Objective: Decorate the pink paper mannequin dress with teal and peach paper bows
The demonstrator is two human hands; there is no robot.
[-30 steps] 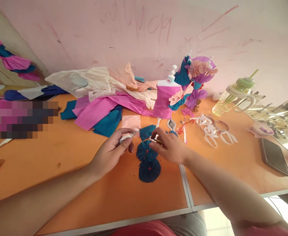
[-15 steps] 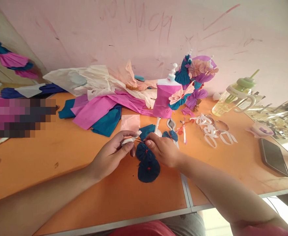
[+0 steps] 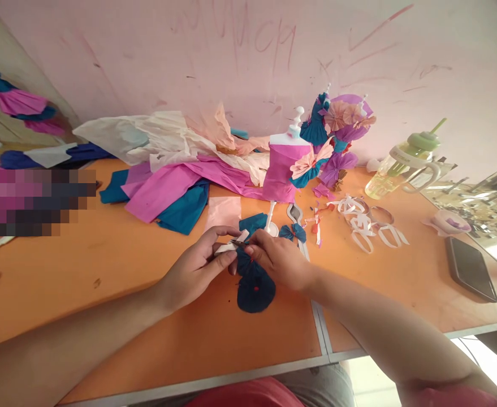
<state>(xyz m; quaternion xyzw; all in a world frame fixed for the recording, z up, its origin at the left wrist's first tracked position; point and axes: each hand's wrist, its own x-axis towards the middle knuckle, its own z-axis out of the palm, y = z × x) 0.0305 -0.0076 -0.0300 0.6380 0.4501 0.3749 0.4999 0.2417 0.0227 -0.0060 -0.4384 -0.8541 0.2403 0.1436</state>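
Observation:
Between the thumb and fingers of my left hand (image 3: 203, 263) is a narrow white strip (image 3: 226, 247), with one end sticking up. My right hand (image 3: 280, 260) is closed around a small, dark two-pronged tool (image 3: 238, 243). Its tips touch or overlap the strip; its handle is hidden, so I cannot tell tweezers from scissors. Just below both hands lies a round dark blue fabric rosette (image 3: 255, 293) with a red centre, and a second one (image 3: 245, 264) is partly covered by my fingers. A pink-wrapped mini dress form (image 3: 285, 169) stands behind my right hand.
Pink, blue and cream cloth (image 3: 167, 186) is heaped along the wall. A blue bow (image 3: 293, 232) and curled white strips (image 3: 361, 223) lie right of the hands. Farther right are a lidded bottle (image 3: 403, 167) and a phone (image 3: 471, 268). Decorated small forms (image 3: 316, 127) stand at the back.
The prongs of the tool have moved left onto the white strip and now look closer together. My right hand has shifted slightly left, covering more of the upper rosette.

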